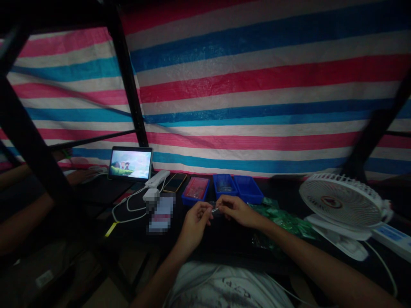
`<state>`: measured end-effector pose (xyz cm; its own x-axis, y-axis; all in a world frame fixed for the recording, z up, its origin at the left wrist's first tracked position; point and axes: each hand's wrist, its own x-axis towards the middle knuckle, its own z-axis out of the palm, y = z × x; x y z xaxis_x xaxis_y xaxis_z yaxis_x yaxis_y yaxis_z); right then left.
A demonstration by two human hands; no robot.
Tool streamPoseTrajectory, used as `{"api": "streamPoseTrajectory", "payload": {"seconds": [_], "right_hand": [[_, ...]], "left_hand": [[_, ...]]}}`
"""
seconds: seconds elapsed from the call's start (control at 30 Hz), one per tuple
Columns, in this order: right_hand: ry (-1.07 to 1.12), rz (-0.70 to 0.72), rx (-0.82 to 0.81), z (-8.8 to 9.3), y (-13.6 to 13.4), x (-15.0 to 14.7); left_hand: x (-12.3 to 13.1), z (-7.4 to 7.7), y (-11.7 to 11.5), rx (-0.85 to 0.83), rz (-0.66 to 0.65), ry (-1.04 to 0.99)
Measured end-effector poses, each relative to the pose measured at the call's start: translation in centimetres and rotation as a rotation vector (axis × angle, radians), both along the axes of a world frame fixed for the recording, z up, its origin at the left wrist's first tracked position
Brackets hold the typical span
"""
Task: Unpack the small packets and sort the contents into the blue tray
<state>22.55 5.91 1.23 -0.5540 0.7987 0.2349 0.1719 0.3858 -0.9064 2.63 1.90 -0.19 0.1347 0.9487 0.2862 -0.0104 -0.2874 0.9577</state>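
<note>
My left hand [196,218] and my right hand [236,210] meet over the black table, fingertips pinched. Between them is a small, thin, pale and shiny piece [215,209], perhaps clear plastic; its kind is too small and dim to make out. Just beyond the hands stand a blue tray [192,201] with pinkish-red packets [196,187], a second blue tray [231,193] holding clear, dark-looking pieces, and a third blue tray [253,198]. A heap of green shiny packets [285,220] lies right of my right hand, partly behind the forearm.
A white fan [342,203] stands at the right, near a white power strip [393,239]. On the left are a lit tablet [130,164], a phone [175,183], white cables [128,220] and a blurred-out paper [161,216]. Another person's arm [32,214] reaches in behind a black frame post.
</note>
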Motion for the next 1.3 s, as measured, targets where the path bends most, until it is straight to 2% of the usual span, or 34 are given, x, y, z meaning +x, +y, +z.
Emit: {"api": "streamPoseTrajectory", "payload": {"seconds": [0.33, 0.53, 1.0, 1.3], "right_hand": [[-0.026, 0.026, 0.036, -0.3, 0.2, 0.1], [-0.05, -0.003, 0.054, 0.2, -0.3, -0.1], [0.146, -0.037, -0.071, 0.7, 0.2, 0.1], [0.082, -0.092, 0.024, 0.7, 0.2, 0.2]], "left_hand": [[-0.1, 0.1, -0.1, 0.007, 0.023, -0.001], [-0.1, -0.2, 0.1, -0.004, 0.029, -0.026], [-0.1, -0.7, 0.3, -0.01, 0.008, -0.026], [-0.3, -0.5, 0.4, -0.017, 0.035, 0.008]]}}
